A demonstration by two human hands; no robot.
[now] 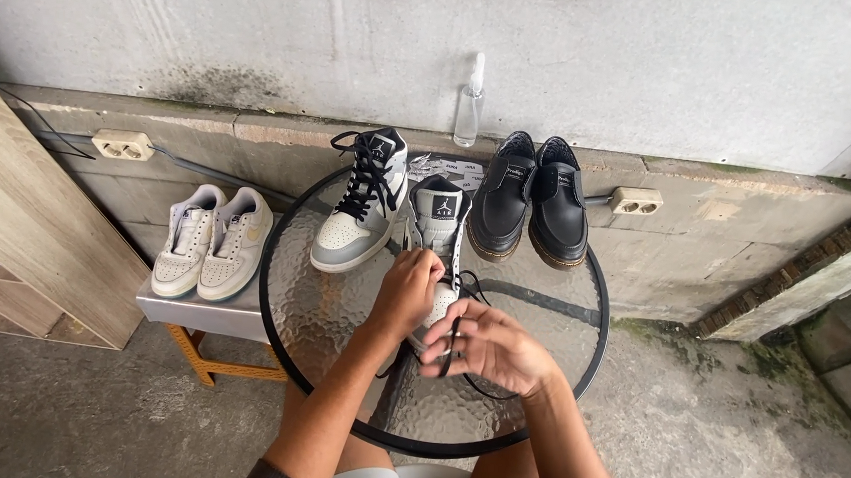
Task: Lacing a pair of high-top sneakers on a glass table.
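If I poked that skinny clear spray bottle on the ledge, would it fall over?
Probably yes. The spray bottle is tall and narrow on a small base, so a poke near the top would likely tip it. It looks like clear plastic and nearly empty, so it is probably light. It stands close to the black shoes and might drop toward them.

Grey concrete wall (604,53) across top of frame; stained concrete floor (90,415) below; wooden shelving (23,214) at left; daylight, even.
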